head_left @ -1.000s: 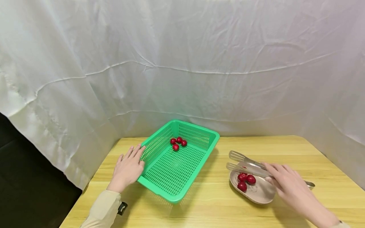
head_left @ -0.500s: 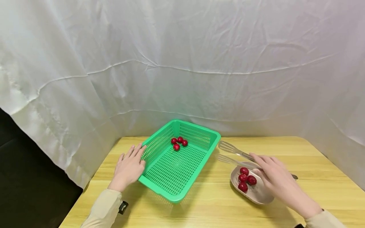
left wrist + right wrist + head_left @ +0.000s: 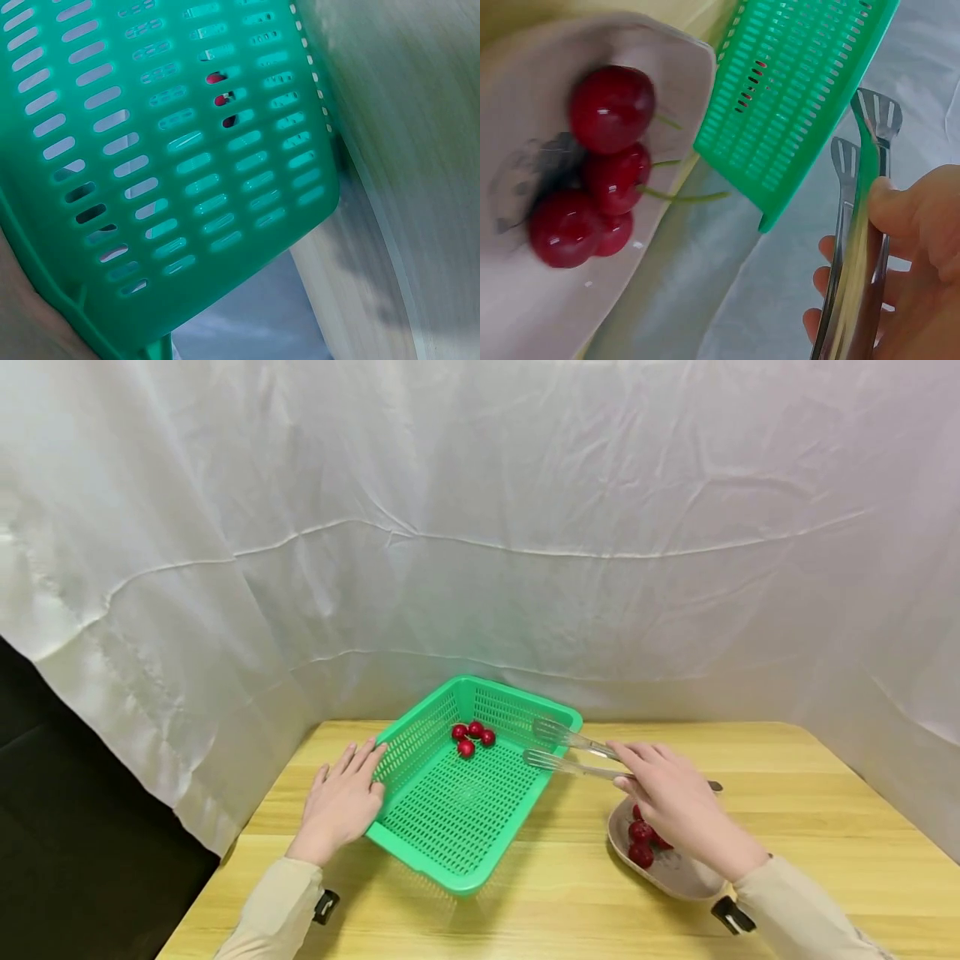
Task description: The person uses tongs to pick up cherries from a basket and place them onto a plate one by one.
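My left hand (image 3: pixel 343 802) rests on the left rim of a green plastic basket (image 3: pixel 517 827), its fingers fairly straight. Several red cherries (image 3: pixel 466 749) lie together toward the back of the basket. My right hand (image 3: pixel 675 797) holds metal tongs (image 3: pixel 581 768) between thumb and fingers. The tongs' slotted tips stand apart over the basket's right rim, with nothing between them. Below the right hand is a light oval dish (image 3: pixel 686 881); several cherries with green stems (image 3: pixel 613 109) sit in it. My hand and forearm partly hide the dish in the head view.
The wooden table (image 3: pixel 555 914) bears the basket in the middle and the dish to its right. A pale fabric curtain (image 3: pixel 525 610) hangs behind and at the sides. Something black (image 3: pixel 75 827) lies beyond the table on the left.
My right hand has moved left with the tongs, from above the dish to the basket's right rim. The left hand, the basket and its cherries have stayed in place.
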A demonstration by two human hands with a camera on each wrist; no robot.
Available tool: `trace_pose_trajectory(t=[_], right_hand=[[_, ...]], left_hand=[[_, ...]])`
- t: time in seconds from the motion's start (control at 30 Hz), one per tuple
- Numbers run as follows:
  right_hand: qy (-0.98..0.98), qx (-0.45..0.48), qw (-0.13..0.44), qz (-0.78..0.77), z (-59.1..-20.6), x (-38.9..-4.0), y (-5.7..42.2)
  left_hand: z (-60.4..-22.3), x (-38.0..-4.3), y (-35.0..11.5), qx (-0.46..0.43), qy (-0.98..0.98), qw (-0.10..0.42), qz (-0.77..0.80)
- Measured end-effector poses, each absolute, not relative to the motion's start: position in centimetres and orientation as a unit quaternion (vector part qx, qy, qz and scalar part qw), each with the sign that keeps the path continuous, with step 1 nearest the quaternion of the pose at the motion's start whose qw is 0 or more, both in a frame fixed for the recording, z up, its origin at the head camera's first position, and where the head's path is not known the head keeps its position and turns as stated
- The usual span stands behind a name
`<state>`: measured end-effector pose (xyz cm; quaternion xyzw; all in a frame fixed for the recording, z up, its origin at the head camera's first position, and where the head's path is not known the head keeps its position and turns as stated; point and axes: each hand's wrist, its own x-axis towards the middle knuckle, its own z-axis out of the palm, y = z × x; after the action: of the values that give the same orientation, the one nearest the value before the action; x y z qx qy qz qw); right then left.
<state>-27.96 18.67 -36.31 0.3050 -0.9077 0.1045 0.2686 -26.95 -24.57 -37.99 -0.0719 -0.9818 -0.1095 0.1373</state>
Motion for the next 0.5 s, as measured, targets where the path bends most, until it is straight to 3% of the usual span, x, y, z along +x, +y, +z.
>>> trace_pose_trajectory(t=[0.5], right_hand=[[-0.909,0.323,0.247,0.09,-35.8,-31.6,14.2]], left_hand=[[-38.1,-27.0,-24.7,-0.072,-0.98,0.144,-0.114]])
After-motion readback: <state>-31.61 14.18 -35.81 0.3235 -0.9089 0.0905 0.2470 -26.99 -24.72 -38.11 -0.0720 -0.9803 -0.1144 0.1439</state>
